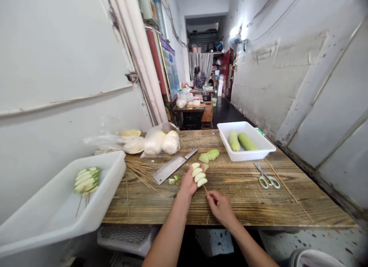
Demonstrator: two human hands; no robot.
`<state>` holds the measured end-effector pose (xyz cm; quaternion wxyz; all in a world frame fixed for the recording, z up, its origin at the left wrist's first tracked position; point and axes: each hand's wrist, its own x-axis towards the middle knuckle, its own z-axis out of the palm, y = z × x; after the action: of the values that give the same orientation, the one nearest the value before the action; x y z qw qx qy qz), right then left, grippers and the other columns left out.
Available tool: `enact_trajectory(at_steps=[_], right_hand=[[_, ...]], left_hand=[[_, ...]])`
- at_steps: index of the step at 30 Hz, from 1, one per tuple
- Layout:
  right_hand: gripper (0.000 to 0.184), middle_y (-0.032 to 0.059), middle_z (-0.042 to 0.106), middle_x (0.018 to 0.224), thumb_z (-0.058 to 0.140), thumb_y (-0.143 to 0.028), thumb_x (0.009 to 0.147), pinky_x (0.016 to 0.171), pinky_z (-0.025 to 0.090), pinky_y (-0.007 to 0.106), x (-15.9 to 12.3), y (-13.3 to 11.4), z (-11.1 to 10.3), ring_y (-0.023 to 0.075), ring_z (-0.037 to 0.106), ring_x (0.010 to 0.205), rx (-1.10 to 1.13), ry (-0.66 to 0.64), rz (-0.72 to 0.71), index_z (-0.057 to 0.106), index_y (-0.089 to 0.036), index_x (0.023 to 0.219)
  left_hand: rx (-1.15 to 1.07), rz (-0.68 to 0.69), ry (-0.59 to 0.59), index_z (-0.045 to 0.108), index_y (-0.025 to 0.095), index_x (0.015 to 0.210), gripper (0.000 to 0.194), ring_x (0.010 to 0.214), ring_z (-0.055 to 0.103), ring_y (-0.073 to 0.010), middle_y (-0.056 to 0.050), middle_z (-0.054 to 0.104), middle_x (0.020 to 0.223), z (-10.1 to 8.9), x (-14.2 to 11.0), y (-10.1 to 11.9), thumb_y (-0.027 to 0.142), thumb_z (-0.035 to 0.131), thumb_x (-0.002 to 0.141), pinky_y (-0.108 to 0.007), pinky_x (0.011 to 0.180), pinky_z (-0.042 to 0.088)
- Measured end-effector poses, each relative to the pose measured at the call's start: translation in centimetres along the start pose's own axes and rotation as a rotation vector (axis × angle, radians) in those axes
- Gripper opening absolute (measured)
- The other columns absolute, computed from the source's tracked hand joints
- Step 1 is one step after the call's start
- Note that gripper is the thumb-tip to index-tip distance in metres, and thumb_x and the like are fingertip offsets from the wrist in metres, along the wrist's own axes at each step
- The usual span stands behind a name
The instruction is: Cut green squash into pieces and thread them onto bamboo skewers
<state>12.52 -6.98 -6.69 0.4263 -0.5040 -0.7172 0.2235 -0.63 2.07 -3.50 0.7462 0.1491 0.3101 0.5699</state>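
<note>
My left hand point(188, 181) is closed around several pale green vegetable slices point(198, 175) threaded on a thin bamboo skewer point(205, 188) over the wooden table point(244, 198). My right hand point(220, 206) pinches the skewer's lower end, just below the slices. A small pile of cut slices point(209, 155) lies on the table beyond my left hand. A cleaver point(172, 169) rests flat to the left, with small green scraps point(174, 179) by its blade.
A white tub point(246, 154) at the back right holds two peeled green gourds point(240, 141). Scissors point(267, 178) and loose skewers point(287, 190) lie right. A large white tub point(57, 221) on the left holds finished skewers point(86, 179). Plastic bags point(152, 143) and skewers point(140, 171) sit back left. A person sits far down the corridor.
</note>
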Motion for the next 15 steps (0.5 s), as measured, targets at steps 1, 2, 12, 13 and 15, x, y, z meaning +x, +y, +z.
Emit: enact_trajectory(at_steps=[1, 2, 12, 13, 15], right_hand=[[0.027, 0.0027, 0.064, 0.064, 0.04, -0.028, 0.088, 0.056, 0.043, 0.022, -0.1, 0.1, 0.0, 0.0145, 0.058, 0.057, 0.023, 0.012, -0.006, 0.062, -0.016, 0.08], [0.028, 0.004, 0.066, 0.068, 0.039, -0.029, 0.089, 0.058, 0.045, 0.023, -0.2, 0.2, 0.0, 0.015, 0.061, 0.059, 0.045, 0.032, -0.017, 0.063, -0.016, 0.081], [0.024, 0.0049, 0.069, 0.077, 0.045, -0.033, 0.087, 0.061, 0.046, 0.022, 5.6, -8.1, 1.1, 0.0152, 0.064, 0.063, -0.001, -0.006, -0.348, 0.063, -0.016, 0.09], [0.024, 0.0038, 0.068, 0.073, 0.044, -0.032, 0.088, 0.061, 0.045, 0.022, 6.6, -10.3, 2.2, 0.0149, 0.062, 0.062, 0.0, -0.08, -0.383, 0.064, -0.017, 0.086], [0.027, 0.0017, 0.065, 0.065, 0.041, -0.029, 0.089, 0.057, 0.042, 0.021, 8.5, -14.8, 5.1, 0.0135, 0.059, 0.057, 0.002, -0.244, -0.441, 0.063, -0.017, 0.079]], left_hand=[[0.005, 0.01, -0.016, 0.055, 0.013, 0.098, 0.036, 0.083, 0.062, -0.0179, -0.012, 0.064, 0.093, 0.0, -0.1, -0.1, 0.044, 0.04, 0.088, -0.032, 0.072, 0.051], [0.016, 0.039, -0.024, 0.055, 0.014, 0.102, 0.041, 0.085, 0.062, -0.019, -0.013, 0.064, 0.095, -0.1, -0.4, -0.2, 0.049, 0.041, 0.086, -0.034, 0.074, 0.05], [1.251, 1.056, 0.112, 0.06, 0.019, 0.104, 0.027, 0.094, 0.057, -0.0209, -0.01, 0.064, 0.099, -6.4, -10.0, -0.7, 0.028, 0.041, 0.087, -0.038, 0.086, 0.044], [1.322, 1.114, 0.099, 0.06, 0.018, 0.102, 0.026, 0.092, 0.057, -0.0213, -0.01, 0.064, 0.097, -7.1, -10.5, -0.8, 0.024, 0.041, 0.085, -0.037, 0.083, 0.046], [1.389, 1.192, 0.104, 0.058, 0.017, 0.1, 0.026, 0.09, 0.058, -0.0223, -0.011, 0.064, 0.095, -8.2, -10.6, -1.3, 0.017, 0.042, 0.08, -0.037, 0.078, 0.048]])
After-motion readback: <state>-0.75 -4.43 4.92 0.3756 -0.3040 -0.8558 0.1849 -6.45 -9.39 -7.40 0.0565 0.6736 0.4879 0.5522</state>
